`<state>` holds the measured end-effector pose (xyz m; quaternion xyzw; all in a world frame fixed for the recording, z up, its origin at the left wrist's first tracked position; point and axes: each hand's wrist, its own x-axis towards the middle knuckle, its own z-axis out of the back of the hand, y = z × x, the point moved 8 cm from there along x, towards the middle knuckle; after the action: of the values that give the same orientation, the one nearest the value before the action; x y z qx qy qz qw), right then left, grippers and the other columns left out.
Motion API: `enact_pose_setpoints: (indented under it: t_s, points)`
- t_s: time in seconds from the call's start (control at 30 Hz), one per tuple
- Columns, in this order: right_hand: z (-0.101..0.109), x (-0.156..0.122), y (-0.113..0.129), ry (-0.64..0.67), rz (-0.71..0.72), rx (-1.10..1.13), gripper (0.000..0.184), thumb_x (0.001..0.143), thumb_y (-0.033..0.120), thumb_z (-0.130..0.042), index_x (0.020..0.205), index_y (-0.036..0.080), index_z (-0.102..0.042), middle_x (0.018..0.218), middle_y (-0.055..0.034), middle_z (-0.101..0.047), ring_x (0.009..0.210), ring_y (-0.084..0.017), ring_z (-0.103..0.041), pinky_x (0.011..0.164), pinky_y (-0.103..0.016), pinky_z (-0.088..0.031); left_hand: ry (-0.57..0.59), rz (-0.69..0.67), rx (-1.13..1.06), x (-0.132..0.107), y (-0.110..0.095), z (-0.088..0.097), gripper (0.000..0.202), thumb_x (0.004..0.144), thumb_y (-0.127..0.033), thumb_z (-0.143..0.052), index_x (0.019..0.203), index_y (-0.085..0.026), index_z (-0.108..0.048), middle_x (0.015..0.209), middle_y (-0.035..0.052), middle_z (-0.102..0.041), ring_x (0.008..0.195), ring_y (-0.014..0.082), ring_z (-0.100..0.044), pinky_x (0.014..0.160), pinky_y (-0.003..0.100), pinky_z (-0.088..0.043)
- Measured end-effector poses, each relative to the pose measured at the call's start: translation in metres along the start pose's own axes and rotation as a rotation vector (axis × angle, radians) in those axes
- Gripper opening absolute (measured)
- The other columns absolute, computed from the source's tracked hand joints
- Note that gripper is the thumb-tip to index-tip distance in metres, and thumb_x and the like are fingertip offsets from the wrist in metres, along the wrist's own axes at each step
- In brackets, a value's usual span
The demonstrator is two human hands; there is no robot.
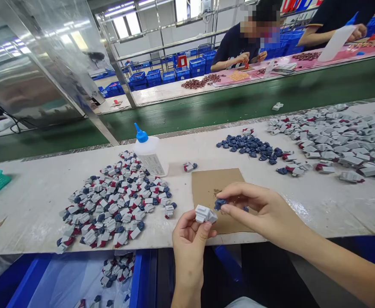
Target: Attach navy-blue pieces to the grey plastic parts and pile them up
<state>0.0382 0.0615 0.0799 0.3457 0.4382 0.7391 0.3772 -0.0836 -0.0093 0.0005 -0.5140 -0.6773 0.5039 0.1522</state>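
Between the thumb and fingers of my left hand is a light grey plastic part with stepped faces. My right hand pinches a small dark blue plastic piece close beside the grey part; whether the two touch I cannot tell. Both hands are over the near side of a brown cardboard sheet, which bears a dark stained patch. Another dark blue bit shows partly under my right fingers. To the left lies a heap of grey parts with dark red and blue pieces.
A white bottle with a blue nozzle stands behind the left heap. Loose blue pieces and a large pile of grey parts lie right. A blue bin sits below the table edge. Across the green conveyor, two people work.
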Motion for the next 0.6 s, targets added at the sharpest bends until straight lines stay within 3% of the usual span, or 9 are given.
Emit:
enact_pose_setpoints:
  t_s: [0.33, 0.5, 0.6]
  points:
    - [-0.001, -0.009, 0.014, 0.022, 0.163, -0.066, 0.011, 0.081, 0.022, -0.053, 0.087, 0.019, -0.061, 0.08, -0.0047, -0.062, 0.068, -0.013, -0.057, 0.056, -0.023, -0.047, -0.015, -0.033, 0.008, -0.005, -0.003, -0.003, 0.021, 0.058, -0.025, -0.075, 0.075, -0.019, -0.065, 0.068, -0.0014, -0.066, 0.064, 0.0092, -0.06, 0.051, 0.015, -0.048]
    - [-0.005, -0.011, 0.017, 0.043, 0.221, -0.087, 0.01, 0.082, 0.017, -0.051, 0.086, 0.019, -0.059, 0.075, -0.0042, -0.058, 0.065, -0.013, -0.054, 0.056, -0.025, -0.045, 0.063, -0.179, 0.181, -0.003, -0.008, 0.0, 0.015, 0.064, -0.022, -0.071, 0.078, -0.024, -0.066, 0.077, -0.0023, -0.066, 0.07, 0.0098, -0.061, 0.061, 0.018, -0.051]
    - [-0.008, -0.012, 0.01, 0.01, 0.198, -0.043, 0.006, 0.08, 0.015, -0.053, 0.08, 0.018, -0.058, 0.071, -0.0024, -0.056, 0.064, -0.012, -0.054, 0.057, -0.024, -0.044, 0.024, -0.265, 0.234, -0.003, -0.014, 0.003, 0.015, 0.066, -0.022, -0.07, 0.08, -0.025, -0.067, 0.08, -0.0014, -0.067, 0.075, 0.0112, -0.062, 0.068, 0.02, -0.051]
